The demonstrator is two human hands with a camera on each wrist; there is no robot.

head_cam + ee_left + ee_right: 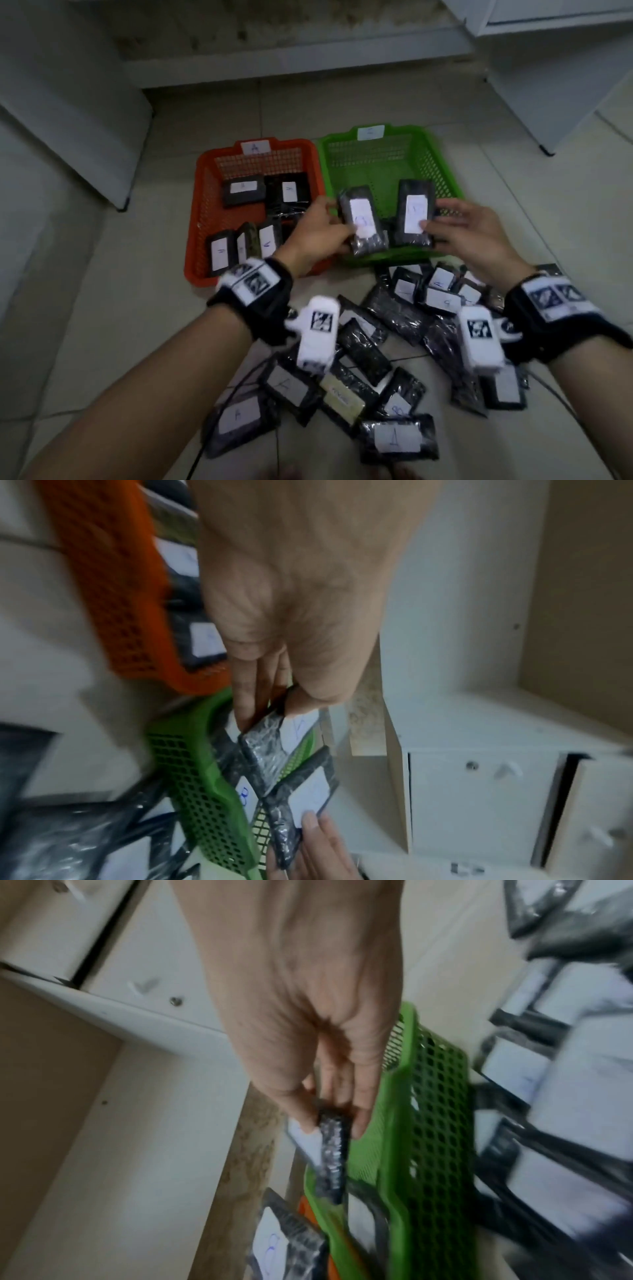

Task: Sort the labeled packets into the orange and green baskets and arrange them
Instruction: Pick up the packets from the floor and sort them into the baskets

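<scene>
Left grip (318, 226) pinching one packet (363, 221); right grip (469, 233) pinching another packet (414, 212); both above green basket (442, 164), near edge.

Pale tiled floor (144, 308) below me: orange basket (202, 219), green basket (442, 161) touching; loose packet pile (394, 359) nearer me.

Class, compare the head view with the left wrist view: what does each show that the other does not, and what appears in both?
Only the head view shows both wristbands, the paper tag on the orange basket rim, and the pile of unsorted packets on the floor. Only the left wrist view shows a white cabinet door with a lock and handle. Both show the left hand gripping one packet, the right hand gripping another packet, and the green basket.
</scene>
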